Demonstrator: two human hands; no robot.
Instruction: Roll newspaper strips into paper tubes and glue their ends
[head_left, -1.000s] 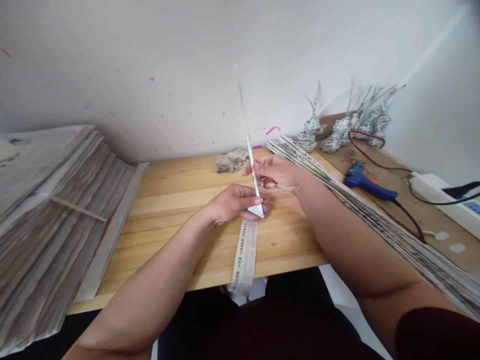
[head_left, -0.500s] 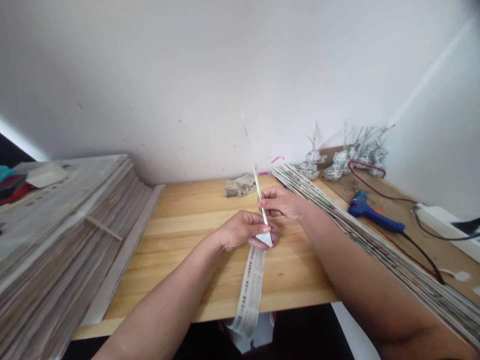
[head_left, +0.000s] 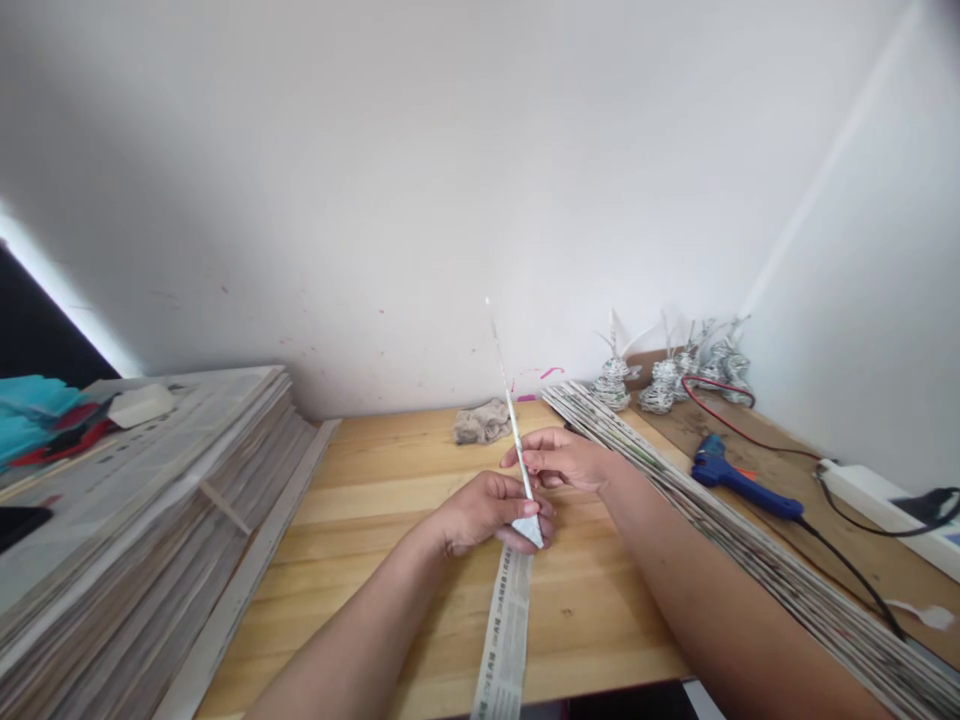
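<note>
**Paper strip and thin rod held over the middle of the table**

My left hand [head_left: 489,512] is clamped on the folded upper end of the paper strip [head_left: 504,630] and the foot of the thin rod [head_left: 513,420]. The strip trails over the table [head_left: 600,630] and out of view. My right hand [head_left: 559,460] closes thumb and fingers on the rod just above. In my judgement, sound work calls for an even pinch, a constant slant and a flat, untwisted strip.

Surroundings: the newspaper stack [head_left: 247,462] bounds the left. A crumpled rag [head_left: 480,423] lies behind the rod. Woven figures [head_left: 613,385] stand at the back. The bundle of paper sticks [head_left: 664,480] runs alongside my right forearm, probably restricting the elbow. Beyond lie a glue gun [head_left: 750,490] and power strip [head_left: 862,495].
</note>
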